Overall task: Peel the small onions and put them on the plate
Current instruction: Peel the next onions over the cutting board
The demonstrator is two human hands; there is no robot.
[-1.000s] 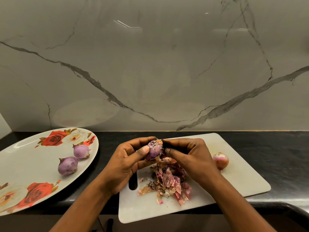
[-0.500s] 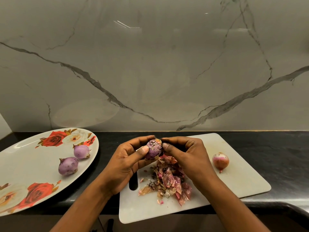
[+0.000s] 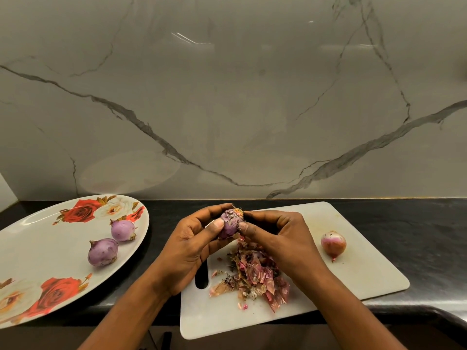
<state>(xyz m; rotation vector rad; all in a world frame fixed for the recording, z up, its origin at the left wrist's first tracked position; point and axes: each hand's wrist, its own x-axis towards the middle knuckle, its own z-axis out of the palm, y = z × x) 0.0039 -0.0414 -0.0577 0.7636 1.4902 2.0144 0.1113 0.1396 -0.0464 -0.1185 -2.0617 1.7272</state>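
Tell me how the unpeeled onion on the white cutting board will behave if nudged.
The small round pinkish unpeeled onion would probably roll: it is bulbous and lies free on the flat white cutting board. Its papery skin looks dry, so likely not slippery.

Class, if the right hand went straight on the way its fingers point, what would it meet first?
The onion: the right hand pinches it, and the left hand holds it just beyond.
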